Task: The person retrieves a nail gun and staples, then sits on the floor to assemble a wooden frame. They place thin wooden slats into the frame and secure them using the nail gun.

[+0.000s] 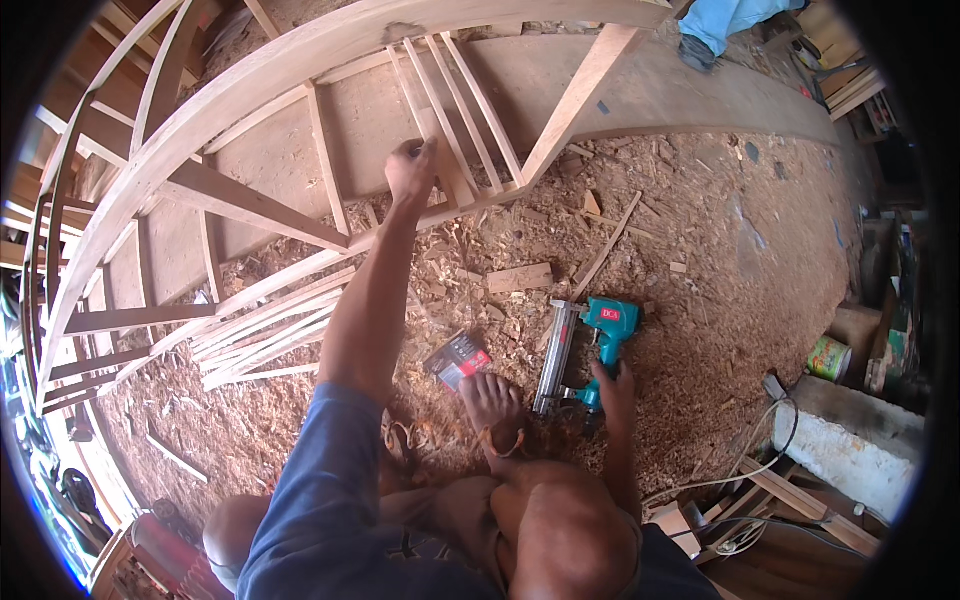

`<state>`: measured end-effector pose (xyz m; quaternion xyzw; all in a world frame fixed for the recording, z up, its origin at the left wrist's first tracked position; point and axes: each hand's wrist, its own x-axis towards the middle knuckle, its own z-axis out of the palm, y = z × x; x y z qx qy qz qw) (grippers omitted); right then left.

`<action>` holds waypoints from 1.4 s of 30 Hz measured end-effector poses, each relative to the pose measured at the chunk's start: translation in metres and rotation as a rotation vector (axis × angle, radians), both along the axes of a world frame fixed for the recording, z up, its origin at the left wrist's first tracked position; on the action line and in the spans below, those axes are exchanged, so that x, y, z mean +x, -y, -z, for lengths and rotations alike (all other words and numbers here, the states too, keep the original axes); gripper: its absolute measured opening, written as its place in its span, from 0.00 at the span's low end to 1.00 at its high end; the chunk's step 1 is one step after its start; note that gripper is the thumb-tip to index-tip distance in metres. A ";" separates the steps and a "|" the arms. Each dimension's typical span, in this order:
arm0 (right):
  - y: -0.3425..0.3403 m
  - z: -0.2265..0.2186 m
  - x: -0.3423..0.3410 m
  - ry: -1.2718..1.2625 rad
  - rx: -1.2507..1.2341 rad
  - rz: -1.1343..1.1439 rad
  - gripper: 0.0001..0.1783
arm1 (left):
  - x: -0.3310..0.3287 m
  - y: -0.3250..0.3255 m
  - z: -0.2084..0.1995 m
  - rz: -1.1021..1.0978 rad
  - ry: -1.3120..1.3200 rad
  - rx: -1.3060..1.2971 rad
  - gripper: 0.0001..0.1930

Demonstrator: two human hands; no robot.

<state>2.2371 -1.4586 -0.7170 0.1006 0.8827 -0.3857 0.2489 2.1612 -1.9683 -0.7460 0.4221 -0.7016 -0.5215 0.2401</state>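
Observation:
My left hand [412, 172] reaches forward, its fingers closed at the edge of a short flat wooden piece [450, 165]. That piece stands beside several thin slats [465, 100] set across the curved wooden frame [200, 135]. My fingers partly hide where they meet the wood. In my right hand [616, 392] is the handle of a teal and silver nail gun [610, 318], held low by my right foot, its metal magazine to the left of the grip.
Wood shavings [720, 290] and offcuts [520, 277] cover the ground. Loose thin strips [270, 335] lie under the frame at left. A small dark and red packet [457, 358] is by my foot. At right are a pale block [850, 435], a can [829, 358] and cables. Another person's blue-clad leg [730, 20] shows at the top.

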 end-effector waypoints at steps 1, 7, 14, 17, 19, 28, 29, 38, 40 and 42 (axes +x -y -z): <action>-0.002 0.006 -0.009 0.105 -0.194 0.068 0.23 | 0.000 0.000 0.001 0.006 0.013 0.021 0.26; 0.012 -0.024 -0.055 0.439 -0.429 -0.092 0.18 | -0.001 -0.001 -0.002 0.006 0.043 0.077 0.27; 0.121 -0.145 -0.044 0.180 -0.270 -0.395 0.16 | 0.005 -0.010 -0.023 -0.010 0.042 0.045 0.25; 0.169 -0.188 -0.055 0.209 -0.354 -0.454 0.15 | 0.006 -0.013 -0.030 -0.005 0.028 0.087 0.24; 0.202 -0.203 -0.060 0.178 -0.376 -0.517 0.14 | 0.006 -0.013 -0.031 -0.016 0.017 0.100 0.24; 0.290 -0.196 -0.070 0.136 -0.161 -0.669 0.12 | 0.007 -0.013 -0.027 -0.040 -0.011 0.112 0.23; 0.292 -0.194 -0.070 0.139 -0.154 -0.656 0.15 | 0.007 -0.014 -0.027 -0.050 -0.011 0.103 0.23; 0.295 -0.197 -0.072 0.133 -0.171 -0.644 0.15 | 0.007 -0.013 -0.028 -0.045 -0.027 0.129 0.23; 0.297 -0.198 -0.072 0.145 -0.179 -0.637 0.15 | 0.007 -0.013 -0.029 -0.050 -0.022 0.138 0.23; 0.299 -0.197 -0.072 0.155 -0.191 -0.632 0.15 | 0.007 -0.014 -0.029 -0.057 -0.021 0.128 0.23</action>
